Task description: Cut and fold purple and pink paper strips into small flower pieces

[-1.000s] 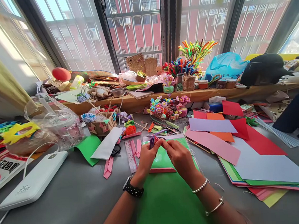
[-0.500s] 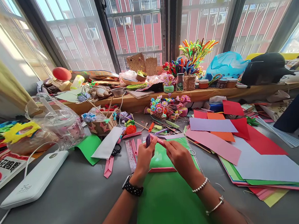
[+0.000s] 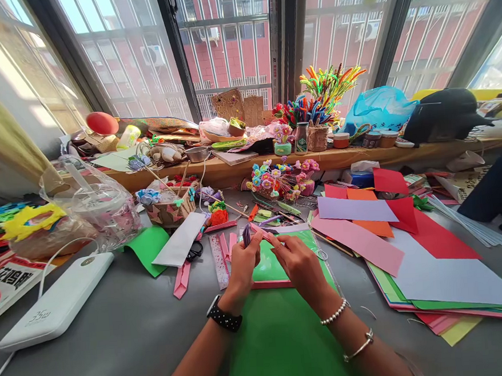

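Observation:
My left hand point(image 3: 243, 266) is closed on a dark purple folded paper piece point(image 3: 246, 235) and on one end of a pink folded paper strip point(image 3: 258, 229). My right hand point(image 3: 300, 263) pinches the same pink strip from the other side, and its fingers partly hide it. Both hands hover over a green folder point(image 3: 282, 334) on the grey table. Across the folder, under the hands, lies another pink paper strip point(image 3: 273, 284). Left of my left hand are a patterned ruler point(image 3: 219, 262), a folded pink strip point(image 3: 182, 280) and black-handled scissors point(image 3: 194, 250).
At right lies a pile of coloured paper sheets point(image 3: 455, 279). A white power bank point(image 3: 56, 302) with a cable rests at left, near a plastic cup point(image 3: 101, 207) in a clear bag. Behind stand a basket point(image 3: 170, 208) and small crocheted flowers point(image 3: 272, 181).
The pink strip has tilted slightly between my fingers, and my right fingers have shifted a little along it. The camera view has moved slightly; other things stay put.

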`<action>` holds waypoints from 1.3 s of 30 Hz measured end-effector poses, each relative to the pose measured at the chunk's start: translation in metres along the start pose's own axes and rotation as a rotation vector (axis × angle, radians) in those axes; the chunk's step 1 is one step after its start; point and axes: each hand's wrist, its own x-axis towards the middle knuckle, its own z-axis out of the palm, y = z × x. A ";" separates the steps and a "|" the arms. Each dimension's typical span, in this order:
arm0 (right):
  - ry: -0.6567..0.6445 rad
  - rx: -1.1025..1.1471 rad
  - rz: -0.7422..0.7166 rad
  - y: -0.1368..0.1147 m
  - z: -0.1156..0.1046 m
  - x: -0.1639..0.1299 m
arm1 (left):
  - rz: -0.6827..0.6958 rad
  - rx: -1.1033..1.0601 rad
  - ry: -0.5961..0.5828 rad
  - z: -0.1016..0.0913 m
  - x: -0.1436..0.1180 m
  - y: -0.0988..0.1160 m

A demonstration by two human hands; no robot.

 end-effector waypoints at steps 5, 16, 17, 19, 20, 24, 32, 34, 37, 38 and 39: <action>0.029 0.013 -0.002 0.000 -0.001 0.001 | 0.000 -0.046 -0.051 -0.001 0.002 0.001; 0.030 -0.057 0.075 -0.003 0.001 0.001 | -0.013 -0.053 -0.070 0.002 0.000 -0.001; 0.026 -0.029 0.095 -0.003 0.000 0.001 | -0.012 -0.050 -0.078 0.002 0.000 -0.001; 0.017 0.089 0.172 -0.002 -0.003 0.003 | 0.006 -0.052 -0.108 0.001 0.001 0.001; 0.011 0.179 0.229 -0.002 -0.005 0.004 | 0.018 -0.059 -0.126 0.000 0.001 0.001; -0.103 0.663 0.488 -0.001 -0.010 0.009 | -0.005 -0.145 -0.200 -0.003 0.003 0.003; -0.310 1.063 0.679 0.000 -0.011 0.011 | -0.062 -0.258 -0.206 -0.005 0.003 0.003; -0.299 1.086 0.710 0.000 -0.010 0.010 | -0.077 -0.266 -0.201 -0.004 0.002 0.001; -0.259 1.160 0.787 0.000 -0.008 0.010 | -0.132 -0.209 -0.263 -0.002 0.001 -0.001; -0.256 1.194 0.812 0.000 -0.008 0.010 | -0.145 -0.184 -0.281 -0.002 0.001 -0.001; -0.264 1.231 0.835 0.000 -0.008 0.011 | -0.154 -0.164 -0.292 -0.003 0.001 -0.001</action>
